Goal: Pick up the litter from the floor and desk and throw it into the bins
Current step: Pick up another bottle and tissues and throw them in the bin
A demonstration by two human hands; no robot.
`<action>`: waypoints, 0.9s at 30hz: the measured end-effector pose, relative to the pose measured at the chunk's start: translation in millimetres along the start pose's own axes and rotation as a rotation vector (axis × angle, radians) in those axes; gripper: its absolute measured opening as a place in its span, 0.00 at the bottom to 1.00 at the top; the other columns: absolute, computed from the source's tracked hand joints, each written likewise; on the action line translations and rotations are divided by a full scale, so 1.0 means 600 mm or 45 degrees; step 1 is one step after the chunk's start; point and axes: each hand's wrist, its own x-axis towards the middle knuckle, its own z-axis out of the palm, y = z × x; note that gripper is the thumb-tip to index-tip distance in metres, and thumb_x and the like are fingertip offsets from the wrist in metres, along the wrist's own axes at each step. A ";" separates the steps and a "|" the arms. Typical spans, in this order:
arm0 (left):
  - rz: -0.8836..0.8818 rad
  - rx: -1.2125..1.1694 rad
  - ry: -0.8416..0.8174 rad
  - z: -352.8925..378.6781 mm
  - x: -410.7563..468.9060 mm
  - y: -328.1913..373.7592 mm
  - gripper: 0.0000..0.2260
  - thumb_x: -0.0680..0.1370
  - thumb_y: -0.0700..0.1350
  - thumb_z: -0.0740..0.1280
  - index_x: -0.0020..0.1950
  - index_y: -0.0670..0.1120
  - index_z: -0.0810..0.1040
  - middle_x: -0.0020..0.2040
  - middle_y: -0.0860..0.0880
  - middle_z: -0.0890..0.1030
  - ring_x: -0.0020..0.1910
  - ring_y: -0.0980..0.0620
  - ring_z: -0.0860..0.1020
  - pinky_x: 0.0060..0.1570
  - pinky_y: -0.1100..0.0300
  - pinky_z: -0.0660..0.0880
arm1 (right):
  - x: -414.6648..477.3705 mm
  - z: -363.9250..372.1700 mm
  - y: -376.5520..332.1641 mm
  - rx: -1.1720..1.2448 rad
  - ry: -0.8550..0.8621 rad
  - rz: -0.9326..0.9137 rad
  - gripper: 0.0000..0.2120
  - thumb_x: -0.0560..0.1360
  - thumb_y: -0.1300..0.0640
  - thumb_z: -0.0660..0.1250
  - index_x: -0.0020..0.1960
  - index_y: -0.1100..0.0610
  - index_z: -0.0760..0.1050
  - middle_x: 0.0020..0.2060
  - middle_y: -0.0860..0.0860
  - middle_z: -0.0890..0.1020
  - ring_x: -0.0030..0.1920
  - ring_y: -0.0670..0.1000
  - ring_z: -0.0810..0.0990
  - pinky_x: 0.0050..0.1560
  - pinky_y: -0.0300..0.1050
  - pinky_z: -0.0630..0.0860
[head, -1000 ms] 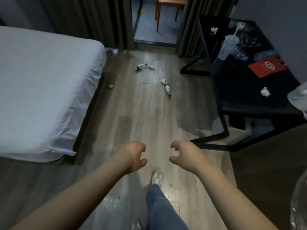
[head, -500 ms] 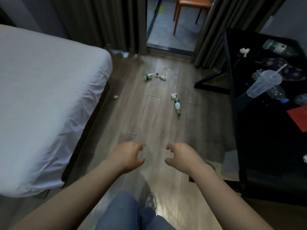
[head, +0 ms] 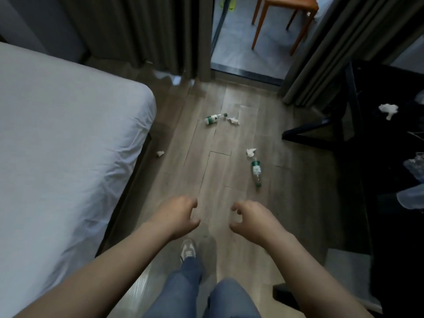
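Observation:
Litter lies on the wooden floor ahead. One plastic bottle (head: pixel 256 172) with a green label lies right of centre, a crumpled tissue (head: pixel 250 152) just beyond it. Farther off lies a second bottle (head: pixel 214 118) beside another tissue (head: pixel 233 120). A small tissue (head: pixel 160 153) sits by the bed's edge. On the black desk (head: pixel 376 143) at right rests a crumpled tissue (head: pixel 388 109). My left hand (head: pixel 176 216) and my right hand (head: pixel 251 219) hover over the floor, fingers loosely curled, holding nothing.
A white bed (head: pixel 59 157) fills the left side. Grey curtains (head: pixel 142 31) hang at the back, with an orange chair (head: pixel 286 10) beyond the doorway. Clear plastic items (head: pixel 415 180) lie at the desk's right edge. My legs and one shoe (head: pixel 188 247) show below.
I have walked forward along the floor; the bottles and tissues are nearer and the desk has slid to the right edge. Both hands keep the same loose pose.

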 end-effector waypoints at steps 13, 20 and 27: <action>-0.106 -0.078 -0.027 -0.151 0.303 -0.121 0.20 0.76 0.53 0.65 0.66 0.48 0.73 0.61 0.48 0.78 0.59 0.49 0.76 0.57 0.55 0.74 | 0.317 -0.183 -0.029 -0.003 -0.059 -0.046 0.22 0.74 0.52 0.66 0.67 0.53 0.72 0.59 0.51 0.78 0.59 0.52 0.76 0.54 0.43 0.73; -0.239 -0.163 -0.033 -0.204 0.466 -0.157 0.19 0.76 0.52 0.64 0.65 0.47 0.73 0.61 0.47 0.78 0.59 0.48 0.76 0.55 0.58 0.73 | 0.510 -0.272 -0.019 -0.077 -0.166 -0.123 0.23 0.74 0.51 0.67 0.68 0.53 0.69 0.61 0.52 0.77 0.61 0.53 0.75 0.56 0.44 0.72; -0.412 -0.261 -0.051 -0.215 0.606 -0.244 0.16 0.75 0.50 0.65 0.60 0.44 0.75 0.57 0.44 0.77 0.55 0.45 0.77 0.52 0.54 0.75 | 0.686 -0.297 -0.031 -0.148 -0.201 -0.202 0.21 0.75 0.51 0.66 0.67 0.53 0.70 0.60 0.52 0.77 0.58 0.54 0.76 0.54 0.45 0.73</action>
